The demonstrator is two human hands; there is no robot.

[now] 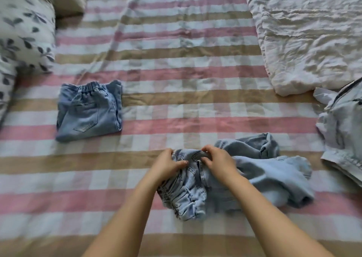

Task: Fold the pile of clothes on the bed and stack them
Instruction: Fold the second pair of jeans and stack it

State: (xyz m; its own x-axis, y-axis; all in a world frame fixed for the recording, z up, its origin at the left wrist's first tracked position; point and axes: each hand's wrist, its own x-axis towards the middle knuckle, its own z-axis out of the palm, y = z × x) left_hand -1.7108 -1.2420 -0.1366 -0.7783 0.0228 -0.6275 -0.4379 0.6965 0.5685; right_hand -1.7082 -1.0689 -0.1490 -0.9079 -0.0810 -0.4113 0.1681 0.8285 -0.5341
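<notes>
Gripping the crumpled jeans (225,180) at the waistband, the left hand (168,164) and the right hand (219,161) both pinch the denim, fingers curled over its edge. The garment lies bunched on the checked bedsheet (176,104) near the person. This seems to be the straightening step; next the legs probably need to be spread flat. The folded jeans (89,109) wait well apart, the light garment (340,131) at the right edge.

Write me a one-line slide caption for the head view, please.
On the checked bed, the left hand and right hand grip unfolded jeans; folded jeans lie apart.
</notes>
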